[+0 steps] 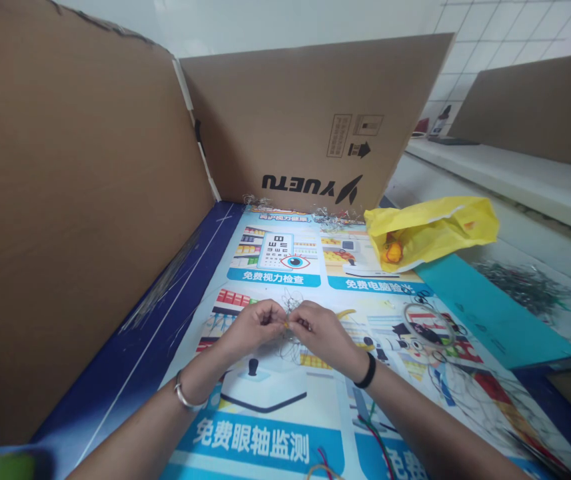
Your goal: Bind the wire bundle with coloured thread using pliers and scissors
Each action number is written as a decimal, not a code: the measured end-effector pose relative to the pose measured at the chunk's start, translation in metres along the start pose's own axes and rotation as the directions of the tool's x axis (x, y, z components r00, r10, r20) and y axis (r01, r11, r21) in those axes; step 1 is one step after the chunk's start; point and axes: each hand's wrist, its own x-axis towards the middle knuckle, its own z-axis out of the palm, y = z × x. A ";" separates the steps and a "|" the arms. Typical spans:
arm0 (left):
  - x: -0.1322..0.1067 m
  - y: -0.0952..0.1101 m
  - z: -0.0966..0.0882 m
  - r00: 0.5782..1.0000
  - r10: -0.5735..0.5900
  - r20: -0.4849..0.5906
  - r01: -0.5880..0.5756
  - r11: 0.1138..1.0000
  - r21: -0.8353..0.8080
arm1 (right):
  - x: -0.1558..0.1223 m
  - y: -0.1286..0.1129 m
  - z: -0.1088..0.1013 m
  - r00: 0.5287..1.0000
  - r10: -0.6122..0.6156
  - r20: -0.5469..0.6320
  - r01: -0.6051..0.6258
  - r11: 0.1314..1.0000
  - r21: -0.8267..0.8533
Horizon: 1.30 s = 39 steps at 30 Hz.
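My left hand point(260, 325) and my right hand point(321, 333) meet over the printed sheet, both closed in a pinch. A small yellow-orange piece point(286, 325) shows between their fingertips; it looks like thin wire or cord, too small to be sure. Fine silvery wires point(292, 303) spread out behind and below the fingers, and I cannot tell whether they are joined to it. A silver bangle circles the left wrist, a black band the right.
Cardboard panels point(310, 120) wall off the back and left. On the right are a yellow bag point(435, 233), a wire ring point(430, 325) and a heap of dark wire pieces point(525, 290). Silvery wire scraps point(335, 219) lie along the back panel. Coloured cords point(378, 437) lie near the front.
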 end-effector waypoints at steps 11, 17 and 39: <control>-0.001 0.000 0.001 1.000 -0.023 0.017 0.025 0.992 -0.123 | 0.000 0.000 -0.001 1.000 0.014 0.020 -0.015 0.999 0.040; 0.001 -0.002 0.001 1.000 0.006 -0.002 -0.006 0.997 -0.082 | 0.000 0.001 -0.002 1.000 -0.016 0.023 0.016 1.000 0.021; -0.001 0.006 0.003 1.000 -0.018 -0.004 0.017 0.994 -0.105 | -0.006 0.002 0.003 0.982 -0.171 -0.078 0.168 0.985 -0.033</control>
